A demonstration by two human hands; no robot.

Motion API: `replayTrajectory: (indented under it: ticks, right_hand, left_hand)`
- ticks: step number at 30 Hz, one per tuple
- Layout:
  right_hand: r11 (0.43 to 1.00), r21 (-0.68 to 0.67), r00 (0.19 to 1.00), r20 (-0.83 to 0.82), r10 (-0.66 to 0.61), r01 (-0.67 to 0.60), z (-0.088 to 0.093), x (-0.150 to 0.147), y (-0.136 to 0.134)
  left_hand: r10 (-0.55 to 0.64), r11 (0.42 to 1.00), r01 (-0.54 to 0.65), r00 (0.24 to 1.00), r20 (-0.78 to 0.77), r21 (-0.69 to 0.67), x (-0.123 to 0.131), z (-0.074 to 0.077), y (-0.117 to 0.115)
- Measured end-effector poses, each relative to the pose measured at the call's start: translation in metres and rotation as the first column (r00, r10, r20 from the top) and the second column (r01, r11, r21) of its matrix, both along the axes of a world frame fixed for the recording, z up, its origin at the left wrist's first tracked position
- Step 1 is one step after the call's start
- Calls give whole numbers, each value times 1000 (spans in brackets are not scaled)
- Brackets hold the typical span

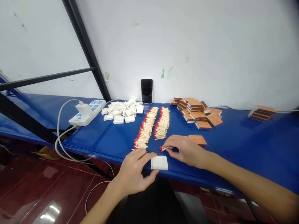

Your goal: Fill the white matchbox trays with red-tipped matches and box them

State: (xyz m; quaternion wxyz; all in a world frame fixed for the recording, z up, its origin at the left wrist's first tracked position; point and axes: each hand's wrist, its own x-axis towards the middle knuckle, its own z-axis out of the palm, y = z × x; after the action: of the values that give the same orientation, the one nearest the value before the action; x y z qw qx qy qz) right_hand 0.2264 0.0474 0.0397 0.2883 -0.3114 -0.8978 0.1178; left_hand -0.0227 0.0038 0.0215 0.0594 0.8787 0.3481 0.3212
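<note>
My left hand (137, 169) grips a white matchbox tray (159, 163) by its left end, thumb at the near side and forefinger at the far side. The tray lies flat at the table's front edge. Just right of it, my right hand (183, 148) pinches a small bunch of red-tipped matches (164, 149) between thumb and fingers, heads pointing left. Beyond the hands run two long rows of matches, a left row (147, 129) and a shorter right row (162, 123). A single orange matchbox sleeve (198, 140) lies behind my right hand, partly covered by it.
White trays (123, 110) are heaped at the back left, beside a power strip (87, 113) with a plugged charger. Orange matchboxes (197, 112) are piled back right; a small stack (262, 112) stands farther right. A phone (147, 91) leans on the wall. A black frame post (87, 46) rises left.
</note>
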Motion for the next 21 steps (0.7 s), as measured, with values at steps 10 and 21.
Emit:
replayTrajectory:
  ticks: [10, 21]
  right_hand:
    - [997, -40, 992, -106, -66, 62, 2, -2, -1]
    - [963, -259, 969, -211, -131, 74, 18, -7, -10]
  left_hand:
    - [7, 1000, -7, 1000, 4, 6, 0, 0, 1]
    - [19, 1000, -19, 1000, 0, 17, 2, 0, 1]
